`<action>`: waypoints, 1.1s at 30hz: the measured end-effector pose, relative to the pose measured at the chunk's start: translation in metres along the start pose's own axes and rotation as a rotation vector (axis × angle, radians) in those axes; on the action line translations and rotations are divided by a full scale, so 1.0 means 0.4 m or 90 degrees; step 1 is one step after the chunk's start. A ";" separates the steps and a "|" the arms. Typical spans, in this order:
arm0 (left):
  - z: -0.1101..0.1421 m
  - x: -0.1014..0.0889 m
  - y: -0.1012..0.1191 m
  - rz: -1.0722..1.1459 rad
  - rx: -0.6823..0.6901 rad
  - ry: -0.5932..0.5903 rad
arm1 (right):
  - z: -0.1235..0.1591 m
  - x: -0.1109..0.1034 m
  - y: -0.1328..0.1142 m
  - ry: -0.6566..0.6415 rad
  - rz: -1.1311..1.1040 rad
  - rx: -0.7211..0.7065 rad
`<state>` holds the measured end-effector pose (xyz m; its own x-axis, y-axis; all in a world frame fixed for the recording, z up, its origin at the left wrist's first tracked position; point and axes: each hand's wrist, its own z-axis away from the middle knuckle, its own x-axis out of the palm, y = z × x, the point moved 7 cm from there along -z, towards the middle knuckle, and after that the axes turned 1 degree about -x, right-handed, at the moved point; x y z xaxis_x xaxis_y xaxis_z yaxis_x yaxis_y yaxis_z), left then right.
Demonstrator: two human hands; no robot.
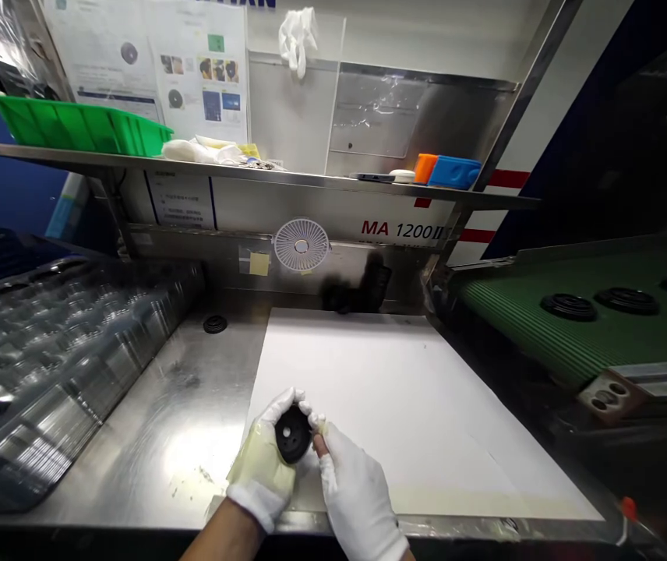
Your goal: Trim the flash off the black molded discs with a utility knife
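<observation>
A round black plastic disc (293,436) with a hole in its middle rests in my left hand (266,456), whose gloved fingers curl round its rim. That glove is white at the fingers and cuff and yellowish over the palm. On the disc's right side is my right hand (354,483), in a white glove with a bare thumb tip showing. Its fingers are pinched together close to the rim; what they hold, if anything, is hidden. Both hands are above the front edge of a white sheet (427,421).
Stacked clear trays (105,366) stand at the left, near another black disc (215,324) on the metal table (152,436). A green conveyor (520,312) at the right carries several black discs. A small fan (301,245) sits below the shelf (310,179), which bears a green bin (76,128).
</observation>
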<state>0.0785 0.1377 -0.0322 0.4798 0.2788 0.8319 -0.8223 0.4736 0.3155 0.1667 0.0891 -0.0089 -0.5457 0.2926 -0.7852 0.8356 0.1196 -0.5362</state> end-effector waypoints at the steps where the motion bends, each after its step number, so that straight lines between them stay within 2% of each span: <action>1: -0.005 0.000 -0.003 0.003 0.001 -0.016 | 0.003 -0.001 -0.003 0.004 0.004 -0.001; 4: -0.018 0.004 -0.013 0.004 0.005 -0.064 | 0.013 -0.004 -0.020 0.015 0.022 -0.007; 9: -0.030 0.003 0.002 0.031 0.084 -0.031 | 0.022 0.016 -0.036 0.010 0.070 0.019; 11: -0.026 0.009 0.013 0.005 0.102 -0.043 | 0.020 0.020 -0.031 0.006 0.067 0.032; 15: -0.008 0.027 0.004 -0.105 -0.011 -0.129 | 0.013 0.015 -0.009 -0.014 -0.018 0.034; 17: -0.001 0.029 0.004 -0.108 -0.034 -0.148 | 0.012 0.009 0.004 -0.016 -0.044 0.039; 21: -0.012 0.029 0.009 -0.066 0.014 -0.100 | 0.017 0.009 0.018 0.003 0.024 0.073; 25: -0.032 0.029 0.000 -0.015 0.040 -0.047 | 0.025 0.025 -0.009 0.017 0.070 0.066; 29: -0.032 0.026 0.022 0.001 0.111 -0.046 | 0.026 0.031 -0.030 0.031 0.061 0.073; 31: -0.026 0.023 0.023 -0.035 0.083 -0.060 | 0.023 0.029 -0.028 0.028 0.040 0.076; 33: -0.019 0.020 0.013 -0.070 0.013 -0.082 | 0.019 0.021 -0.021 0.029 0.004 0.064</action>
<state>0.0804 0.1488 -0.0276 0.5257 0.1165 0.8426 -0.7732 0.4785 0.4162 0.1545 0.0833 -0.0135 -0.5357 0.3366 -0.7744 0.8268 0.0230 -0.5620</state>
